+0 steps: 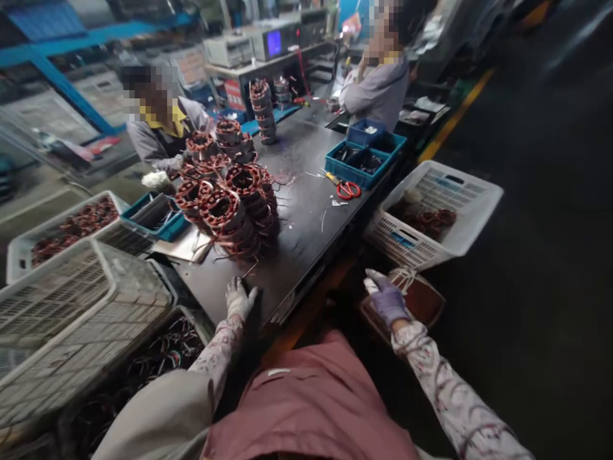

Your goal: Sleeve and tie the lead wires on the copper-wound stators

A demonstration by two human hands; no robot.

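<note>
My left hand (239, 299), in a white glove, rests on the near end of the dark table (301, 223). Its fingers are stretched and the thumb is apart; nothing is held. Just beyond it stand stacks of stator cores with copper windings (223, 211), their loose leads hanging over the tabletop. My right hand (387, 300), in a purple glove with pale fingertips, is out to the right above a brown stool seat (421, 297) with white string on it. Its fingers look extended and no object shows in them. Whether it touches the seat I cannot tell.
A white crate (440, 246) holding wound parts stands right of the table. Red-handled scissors (348, 190) and blue bins (366, 163) lie along its right side. Pale crates (110, 281) crowd the left. Two co-workers, one seated (163, 137) and one farther back (378, 89), are at the table.
</note>
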